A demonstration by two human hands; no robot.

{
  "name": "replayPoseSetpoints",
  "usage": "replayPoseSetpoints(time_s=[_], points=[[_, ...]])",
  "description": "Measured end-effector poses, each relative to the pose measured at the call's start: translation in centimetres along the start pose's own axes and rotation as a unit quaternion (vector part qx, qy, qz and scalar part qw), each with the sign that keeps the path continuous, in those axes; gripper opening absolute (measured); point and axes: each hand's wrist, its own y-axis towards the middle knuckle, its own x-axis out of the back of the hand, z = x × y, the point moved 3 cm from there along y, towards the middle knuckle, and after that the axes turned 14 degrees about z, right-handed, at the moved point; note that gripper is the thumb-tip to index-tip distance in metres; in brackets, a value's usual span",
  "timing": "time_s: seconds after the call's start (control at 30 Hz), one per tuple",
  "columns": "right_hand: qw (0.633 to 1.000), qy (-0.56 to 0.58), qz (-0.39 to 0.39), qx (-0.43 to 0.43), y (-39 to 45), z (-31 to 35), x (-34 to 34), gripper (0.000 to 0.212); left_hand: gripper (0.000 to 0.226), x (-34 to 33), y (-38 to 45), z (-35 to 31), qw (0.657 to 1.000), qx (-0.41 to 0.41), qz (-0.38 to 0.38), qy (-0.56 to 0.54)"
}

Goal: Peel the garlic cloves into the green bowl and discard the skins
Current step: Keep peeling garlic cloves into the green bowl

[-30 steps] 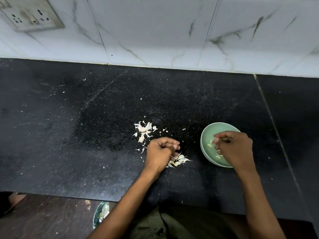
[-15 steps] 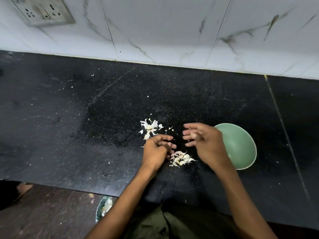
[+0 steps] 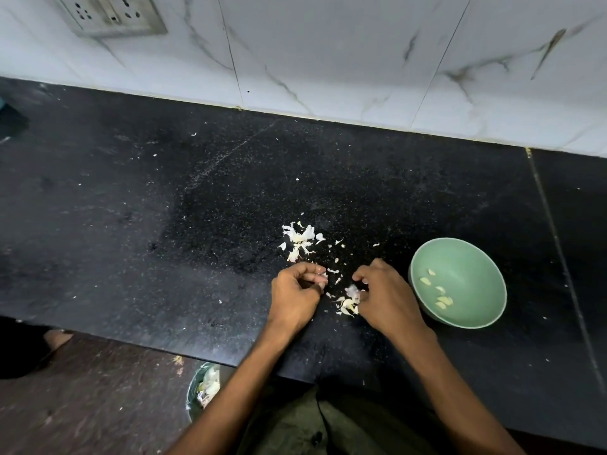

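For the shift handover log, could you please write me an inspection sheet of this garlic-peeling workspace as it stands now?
Surface: black speckled stone counter, dusted with small white flecks.
Job's things: green bowl on the counter, right of the hands, holding several peeled garlic cloves; garlic skins in two heaps, one beyond the hands, one between them.
Clutter: stray skin bits around the heaps.
Hands: left hand curled, contents hidden; right hand pinches a pale piece at the nearer heap.
Cables: nothing seen.
Surroundings: white marbled wall tiles, wall socket plate, lined waste bin on the floor below the counter edge.
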Motion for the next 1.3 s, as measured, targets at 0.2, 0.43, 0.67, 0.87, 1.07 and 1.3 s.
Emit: replayPoseSetpoints(time_s=[0.2,0.43,0.67,0.87,1.07,1.3], points=[[0.996,0.078,-0.039,0.0,0.4,-0.5,-0.4,0.031,0.028,0.2,-0.3,0.3,1.0,0.004,0.009,0.018],[0.967,0.214,-0.137,0.012,0.3,-1.0,0.1,0.036,0.027,0.9,-0.3,-0.3,1.0,-0.003,0.019,0.006],[0.927,0.35,-0.137,0.007,0.1,0.4,1.5,0.023,0.019,0.4,-0.1,-2.0,0.997,-0.038,0.062,-0.018],[0.829,0.552,-0.081,0.026,-0.5,2.6,2.5,0.021,0.014,-0.4,-0.7,-4.1,0.972,-0.002,0.108,-0.208],[0.786,0.609,-0.067,0.076,-0.7,4.1,3.1,0.024,0.01,-0.2,-1.7,-5.3,0.926,0.062,0.153,-0.338],[0.859,0.5,-0.063,0.089,-0.7,5.5,3.3,0.02,0.012,0.6,-2.0,-5.9,0.92,0.066,0.169,-0.348]])
